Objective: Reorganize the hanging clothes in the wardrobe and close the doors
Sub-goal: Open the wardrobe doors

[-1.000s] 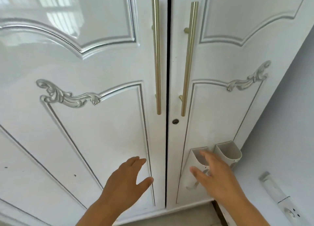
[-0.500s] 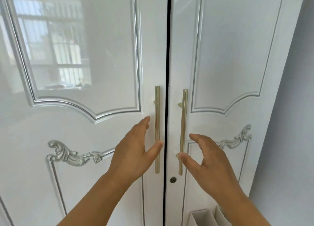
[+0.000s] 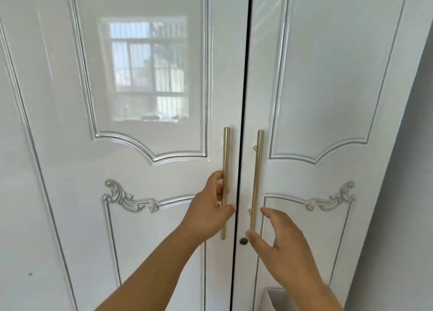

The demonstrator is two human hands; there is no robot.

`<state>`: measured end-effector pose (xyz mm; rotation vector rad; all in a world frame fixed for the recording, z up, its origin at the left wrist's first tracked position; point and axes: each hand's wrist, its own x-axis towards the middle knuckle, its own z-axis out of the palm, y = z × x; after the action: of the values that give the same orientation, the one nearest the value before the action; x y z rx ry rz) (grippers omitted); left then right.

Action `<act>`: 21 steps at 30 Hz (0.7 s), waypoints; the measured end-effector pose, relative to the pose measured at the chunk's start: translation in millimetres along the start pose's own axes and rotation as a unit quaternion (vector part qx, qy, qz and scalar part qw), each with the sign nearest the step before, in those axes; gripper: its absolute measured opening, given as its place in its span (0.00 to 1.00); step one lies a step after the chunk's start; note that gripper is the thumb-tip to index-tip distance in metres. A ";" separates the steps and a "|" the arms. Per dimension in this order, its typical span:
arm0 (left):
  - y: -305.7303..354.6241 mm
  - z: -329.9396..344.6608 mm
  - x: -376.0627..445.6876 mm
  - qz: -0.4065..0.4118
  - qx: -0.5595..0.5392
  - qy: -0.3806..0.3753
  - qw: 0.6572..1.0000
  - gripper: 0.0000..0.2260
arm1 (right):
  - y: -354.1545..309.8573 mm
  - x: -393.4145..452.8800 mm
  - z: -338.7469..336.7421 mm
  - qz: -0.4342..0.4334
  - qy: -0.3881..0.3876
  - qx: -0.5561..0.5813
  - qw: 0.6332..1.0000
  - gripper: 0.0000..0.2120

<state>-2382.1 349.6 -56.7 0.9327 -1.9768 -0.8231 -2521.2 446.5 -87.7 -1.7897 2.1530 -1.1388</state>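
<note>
Both wardrobe doors are shut, with only a thin dark seam (image 3: pixel 242 114) visible between them. No clothes can be seen.

The left handle (image 3: pixel 225 160) and right handle (image 3: pixel 256 170) are upright bars whose long axes run from 12 to 6 o'clock, one on each side of the seam.

The left hand (image 3: pixel 208 210) is at the lower part of the left handle. Its fingers are curled behind the bar and its thumb is laid across the front, so this grip is judged to be closed on the handle.

The right hand (image 3: pixel 281 242) is nearer the lower end of the right handle. Its grip is open, with the thumb tip near the bar's foot and the fingers spread to the bar's 3 o'clock side. The bar lies at about 10 o'clock from the palm.

The opening pull is judged to depend on this relation: the right grip must first be closed round its bar.
</note>
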 end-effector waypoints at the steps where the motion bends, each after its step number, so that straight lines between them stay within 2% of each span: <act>1: 2.8 -0.1 -7.7 0.002 -0.003 0.004 1.000 0.27 | -1.1 -3.5 -0.4 -0.002 -0.004 0.002 1.000 0.27; 9: 20.3 -14.7 -79.9 -0.002 -0.017 0.046 0.999 0.24 | -15.6 -25.6 4.6 -0.044 -0.037 0.062 0.996 0.31; 15: 32.7 -31.6 -136.0 -0.032 -0.016 0.092 0.995 0.25 | -37.2 -55.2 19.3 -0.089 -0.070 0.155 0.981 0.37; 18: 34.7 -45.0 -165.8 -0.044 -0.006 0.117 0.992 0.25 | -49.4 -74.3 30.0 -0.131 -0.078 0.175 0.973 0.33; 21: 34.5 -60.5 -191.8 -0.052 0.002 0.141 0.989 0.26 | -63.7 -93.3 37.2 -0.175 -0.088 0.216 0.957 0.23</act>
<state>-2260.6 512.9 -71.6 1.0986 -1.6976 -0.7011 -2423.3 510.6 -109.2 -2.0043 1.3852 -1.3312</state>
